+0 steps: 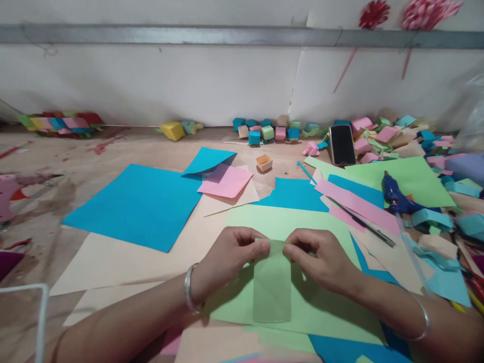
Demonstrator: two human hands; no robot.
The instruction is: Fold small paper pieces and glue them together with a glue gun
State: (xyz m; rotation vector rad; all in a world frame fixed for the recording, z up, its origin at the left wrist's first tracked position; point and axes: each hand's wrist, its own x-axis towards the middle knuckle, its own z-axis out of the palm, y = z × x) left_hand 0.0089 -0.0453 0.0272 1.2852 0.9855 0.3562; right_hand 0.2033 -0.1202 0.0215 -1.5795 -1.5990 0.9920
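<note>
A small green paper rectangle (272, 285) is held up by its two top corners. My left hand (242, 249) pinches the left corner between thumb and forefinger. At the opposite corner, my right hand (317, 254) does the same. Beneath both hands lies a larger light green sheet (325, 307), partly shaded by them. To the right of my right hand rests a long grey metal tool (368, 226), too blurred to name surely, beside a pink paper strip (359, 206).
Blue sheets (139, 206) and a pink square (227, 180) lie to the left. A tiny open paper box (264, 162) stands ahead. At right are a blue glue gun (397, 194), a phone (342, 144) and many paper cubes (387, 133). A pink glue gun (13, 194) is far left.
</note>
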